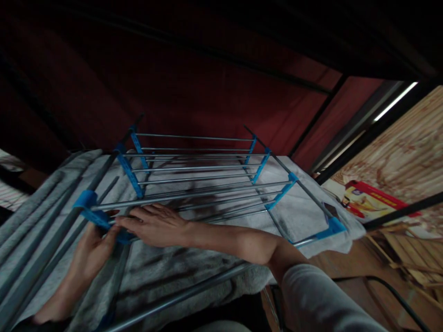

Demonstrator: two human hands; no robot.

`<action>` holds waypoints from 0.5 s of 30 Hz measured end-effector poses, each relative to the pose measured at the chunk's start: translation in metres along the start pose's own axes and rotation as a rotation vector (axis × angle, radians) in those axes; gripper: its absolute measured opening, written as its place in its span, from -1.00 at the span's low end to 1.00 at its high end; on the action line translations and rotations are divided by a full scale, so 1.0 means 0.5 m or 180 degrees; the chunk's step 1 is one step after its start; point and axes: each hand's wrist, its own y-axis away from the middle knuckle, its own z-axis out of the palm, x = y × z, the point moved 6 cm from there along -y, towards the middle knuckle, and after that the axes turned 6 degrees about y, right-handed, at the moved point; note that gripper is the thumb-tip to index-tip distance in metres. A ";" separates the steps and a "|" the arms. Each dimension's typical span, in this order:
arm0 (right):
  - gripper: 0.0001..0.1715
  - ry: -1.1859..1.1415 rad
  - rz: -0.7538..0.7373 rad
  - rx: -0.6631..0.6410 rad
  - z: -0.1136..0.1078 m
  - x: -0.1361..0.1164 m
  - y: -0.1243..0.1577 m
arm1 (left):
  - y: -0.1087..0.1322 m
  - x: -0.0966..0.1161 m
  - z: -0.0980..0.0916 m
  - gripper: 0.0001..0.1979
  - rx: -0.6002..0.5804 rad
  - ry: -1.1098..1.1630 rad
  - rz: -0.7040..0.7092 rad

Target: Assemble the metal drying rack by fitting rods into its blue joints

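Note:
A metal drying rack (194, 182) with grey rods and blue plastic joints stands in front of me, tilted in the view. A grey-white towel (180, 267) lies spread over its lower rods. My right hand (154, 225) reaches across from the right and lies flat on the towel, fingers stretched toward the blue joint (90, 208) at the left. My left hand (90, 254) comes up from the lower left, fingers curled at the same blue joint and the rod beside it. What it grips is partly hidden.
More grey cloth (31, 216) hangs over rods at the left. A dark red wall (173, 83) rises behind the rack. At the right are a red and yellow box (370, 200), wooden slats (408, 253) and a black cable (391, 288) on the floor.

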 end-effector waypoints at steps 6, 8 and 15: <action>-0.55 0.0031 0.0703 -0.0430 0.002 0.064 0.050 | -0.005 -0.030 0.005 -0.67 0.0034 0.0000 -0.0059; -0.56 0.0091 0.0513 -0.0444 -0.011 0.061 0.071 | 0.004 -0.031 0.004 -0.58 0.0101 -0.0024 -0.0082; -0.56 -0.0112 -0.0279 -0.0971 0.049 0.018 0.165 | 0.056 -0.064 0.010 -0.37 -0.0560 0.0251 -0.0035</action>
